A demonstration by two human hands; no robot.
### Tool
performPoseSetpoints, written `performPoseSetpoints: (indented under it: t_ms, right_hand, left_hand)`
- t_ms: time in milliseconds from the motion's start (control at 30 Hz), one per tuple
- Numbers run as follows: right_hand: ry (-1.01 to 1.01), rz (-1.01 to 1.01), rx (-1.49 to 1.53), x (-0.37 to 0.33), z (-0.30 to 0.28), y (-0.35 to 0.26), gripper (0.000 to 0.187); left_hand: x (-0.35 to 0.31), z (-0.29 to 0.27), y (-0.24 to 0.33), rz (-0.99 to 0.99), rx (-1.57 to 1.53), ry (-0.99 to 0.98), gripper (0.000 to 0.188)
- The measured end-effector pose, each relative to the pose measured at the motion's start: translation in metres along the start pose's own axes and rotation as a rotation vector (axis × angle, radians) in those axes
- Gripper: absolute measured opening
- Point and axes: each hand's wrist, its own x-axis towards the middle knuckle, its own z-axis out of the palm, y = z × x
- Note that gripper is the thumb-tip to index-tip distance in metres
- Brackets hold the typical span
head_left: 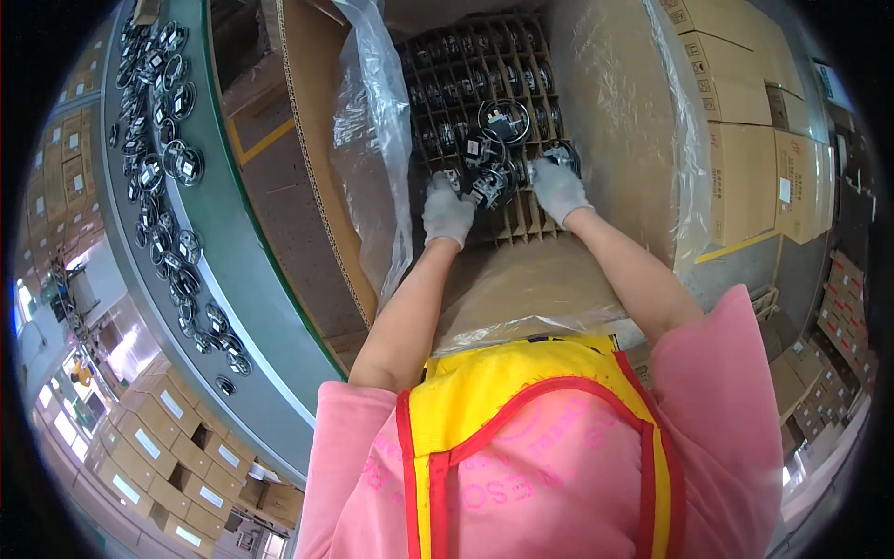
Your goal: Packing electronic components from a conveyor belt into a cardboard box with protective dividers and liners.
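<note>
Both my hands wear white gloves and reach into a large cardboard box (615,102) lined with clear plastic. In it is a brown divider grid (526,219), its slots largely filled with black coiled cords (447,93). My left hand (448,210) is closed at the near left of the grid, its fingertips on a coiled cord that they partly hide. My right hand (559,191) is closed around the near edge of another black coiled cord (561,156) at the right. Between the hands, a loose pile of coiled cords (494,172) with dark plug-like blocks lies on the dividers.
On my left runs a green-edged conveyor (251,289) carrying many black coiled cords (177,163). Clear plastic film (372,121) hangs over the box's left wall. Stacked cartons (745,177) stand close on the right, and more cartons (168,438) at the lower left.
</note>
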Motion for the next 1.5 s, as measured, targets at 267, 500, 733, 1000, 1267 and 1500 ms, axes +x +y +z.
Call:
performPoseSetpoints:
  t_ms: [267,500,733,1000,1267,1500]
  right_hand:
    - [-0.107,-0.073,0.011,0.014,0.0,0.011,0.029]
    - [0.463,0.018,-0.354,0.034,-0.011,0.029,0.036]
    - [0.146,0.311,0.116,0.02,-0.026,0.019,0.041]
    - [0.086,0.209,0.185,0.027,-0.003,0.036,0.039]
    - [0.176,0.222,0.287,0.06,-0.016,-0.018,0.042]
    - [0.017,0.094,0.626,0.08,-0.013,-0.037,0.028]
  left_hand:
    - [0.003,0.002,-0.007,0.03,0.055,0.018,0.042]
    - [-0.009,0.001,0.006,0.217,0.304,-0.022,0.039]
    - [0.018,0.002,-0.021,-0.151,-0.309,0.198,0.022]
    - [0.009,0.002,-0.025,-0.068,0.01,0.141,0.028]
    - [-0.006,0.031,0.025,0.283,0.139,-0.047,0.091]
    - [0.002,0.014,0.019,0.013,-0.029,-0.044,0.06]
